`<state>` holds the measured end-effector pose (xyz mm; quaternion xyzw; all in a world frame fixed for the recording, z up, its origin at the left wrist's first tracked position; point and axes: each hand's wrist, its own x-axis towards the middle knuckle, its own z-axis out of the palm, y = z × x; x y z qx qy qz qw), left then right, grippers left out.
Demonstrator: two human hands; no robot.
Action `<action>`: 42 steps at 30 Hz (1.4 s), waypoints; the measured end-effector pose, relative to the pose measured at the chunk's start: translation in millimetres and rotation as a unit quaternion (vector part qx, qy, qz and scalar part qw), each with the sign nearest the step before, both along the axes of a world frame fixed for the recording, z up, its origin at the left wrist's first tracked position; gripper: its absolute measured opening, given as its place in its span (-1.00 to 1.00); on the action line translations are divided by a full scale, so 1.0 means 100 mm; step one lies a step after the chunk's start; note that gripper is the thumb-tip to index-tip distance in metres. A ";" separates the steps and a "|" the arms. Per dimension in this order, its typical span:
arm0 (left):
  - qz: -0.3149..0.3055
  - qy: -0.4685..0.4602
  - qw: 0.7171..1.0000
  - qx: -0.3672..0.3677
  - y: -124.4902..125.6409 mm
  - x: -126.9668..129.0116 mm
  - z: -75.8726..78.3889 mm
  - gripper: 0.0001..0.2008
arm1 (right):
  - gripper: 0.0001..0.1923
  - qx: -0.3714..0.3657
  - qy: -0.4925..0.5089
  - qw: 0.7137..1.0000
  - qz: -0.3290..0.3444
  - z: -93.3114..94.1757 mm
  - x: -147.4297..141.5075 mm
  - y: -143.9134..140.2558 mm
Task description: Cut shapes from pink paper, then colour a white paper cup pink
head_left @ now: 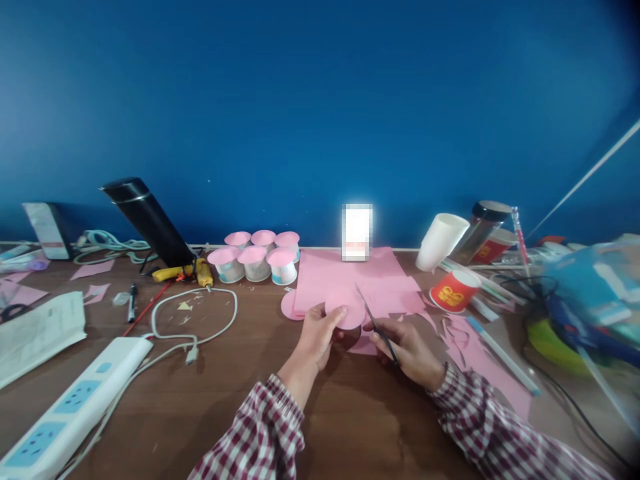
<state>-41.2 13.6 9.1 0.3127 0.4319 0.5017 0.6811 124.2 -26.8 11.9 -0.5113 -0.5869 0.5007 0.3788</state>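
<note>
Between thumb and fingers, my left hand (319, 335) pinches a round pink paper disc (349, 309). My right hand (411, 351) grips a pair of scissors (384, 339), its dark blades pointing up and to the left along the disc's right edge. Whether the blades touch the paper I cannot tell. Under and behind the hands lie larger pink paper sheets (320, 270), with a second rounded pink piece (289, 307) at their left side. To the left stand several small cups with pink paper tops (256, 263).
A white power strip (75, 407) and looped cable (153, 313) lie left, near a black bottle (150, 220) and a yellow tool (175, 272). On the right are a red paper cup (455, 291), white cups (443, 241), pink scraps (493, 360) and a blurred blue glue gun (575, 337).
</note>
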 end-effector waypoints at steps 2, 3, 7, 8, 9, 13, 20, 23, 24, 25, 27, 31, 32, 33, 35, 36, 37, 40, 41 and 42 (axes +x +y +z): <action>0.000 0.001 1.000 0.000 0.00 0.00 -0.01 -0.70 | -0.56 -0.005 0.000 1.000 -0.003 0.01 0.00 0.00; 0.000 0.003 1.000 0.000 0.00 -0.01 -0.01 -0.71 | -0.56 -0.007 0.001 1.000 -0.004 0.01 -0.01 0.00; 0.003 0.002 1.000 0.005 0.00 -0.01 -0.02 -0.72 | -0.56 -0.005 0.018 1.000 -0.012 0.00 -0.01 -0.01; 0.005 0.002 1.000 0.004 0.00 0.00 -0.02 -0.72 | -0.55 -0.005 0.022 1.000 -0.014 -0.01 -0.01 -0.01; 0.007 0.002 1.000 0.003 0.00 0.00 -0.02 -0.71 | -0.55 -0.005 0.022 1.000 -0.016 0.00 -0.01 -0.01; 0.005 0.007 1.000 -0.002 0.00 0.01 -0.01 -0.71 | -0.56 -0.004 0.008 1.000 -0.014 0.02 -0.03 -0.01; 0.004 0.015 1.000 0.002 0.00 0.02 -0.02 -0.70 | -0.56 0.004 0.002 1.000 -0.014 0.05 -0.03 -0.01; 0.002 0.011 1.000 0.001 -0.01 0.03 -0.03 -0.69 | -0.56 0.006 -0.007 1.000 -0.016 0.06 -0.04 0.00; 0.001 0.012 1.000 -0.001 -0.01 0.03 -0.03 -0.70 | -0.56 0.006 -0.007 1.000 -0.017 0.06 -0.04 0.00; 0.000 0.014 1.000 -0.002 -0.01 0.03 -0.02 -0.70 | -0.55 0.006 -0.007 1.000 -0.018 0.06 -0.04 0.00; 0.000 0.015 1.000 -0.003 -0.01 0.02 -0.02 -0.71 | -0.55 0.006 -0.008 1.000 -0.018 0.05 -0.03 0.00; -0.002 0.014 1.000 -0.001 0.00 0.02 -0.04 -0.72 | -0.57 0.009 -0.012 1.000 -0.015 0.01 -0.02 0.00; -0.003 0.013 1.000 -0.001 0.00 0.02 -0.04 -0.73 | -0.57 0.011 -0.012 1.000 -0.016 0.01 -0.01 0.00; -0.003 0.012 1.000 0.000 0.00 0.02 -0.04 -0.73 | -0.58 0.013 -0.014 1.000 -0.016 0.01 -0.01 0.00; -0.002 0.011 1.000 0.001 0.01 0.02 -0.05 -0.74 | -0.60 0.015 -0.021 1.000 -0.016 0.02 -0.02 0.00; 0.000 0.012 1.000 0.001 0.01 0.02 -0.05 -0.74 | -0.60 0.014 -0.024 0.999 -0.018 0.03 -0.02 0.00; 0.002 0.013 1.000 -0.001 0.01 0.02 -0.05 -0.73 | -0.60 0.011 -0.023 0.999 -0.022 0.03 -0.03 0.00; 0.018 0.012 1.000 -0.006 0.00 0.03 -0.04 -0.70 | -0.56 -0.003 -0.004 0.999 -0.038 0.03 -0.04 0.01; 0.025 0.007 1.000 -0.006 0.00 0.03 -0.04 -0.69 | -0.55 -0.006 0.003 0.999 -0.039 0.03 -0.04 0.01; 0.031 -0.001 1.000 -0.004 0.00 0.03 -0.04 -0.69 | -0.55 -0.007 0.009 0.999 -0.038 0.02 -0.04 0.01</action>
